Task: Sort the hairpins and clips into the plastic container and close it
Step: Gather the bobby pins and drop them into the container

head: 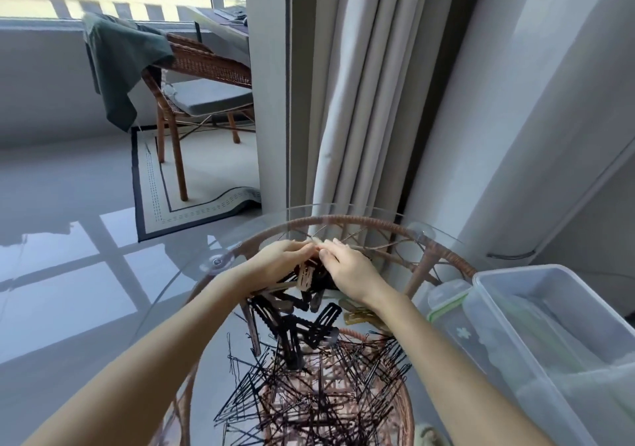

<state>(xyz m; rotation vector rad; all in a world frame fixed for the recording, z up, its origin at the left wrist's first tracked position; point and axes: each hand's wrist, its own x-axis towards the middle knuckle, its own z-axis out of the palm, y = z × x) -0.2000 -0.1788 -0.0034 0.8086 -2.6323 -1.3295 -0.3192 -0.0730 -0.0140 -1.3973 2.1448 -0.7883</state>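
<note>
Left hand (278, 260) and right hand (347, 267), fingertips pinched together on clips (305, 277) at 12 o'clock of the glass table (165, 311); hairpins (309, 387) uncountable at 6 o'clock; 1 open plastic container (549, 311) at 3 o'clock.

Your left hand (281, 260): bare, no glove, no ring that shows.
Your right hand (347, 267): bare too, no ring or band to be seen on the fingers.
Your forearms: both uncovered right down to the bottom edge of the view; no sleeve or cuff comes into sight.
Your wrists: no watch, bracelet or strap on either.
Your nails: too small and blurred to tell anything.
</note>
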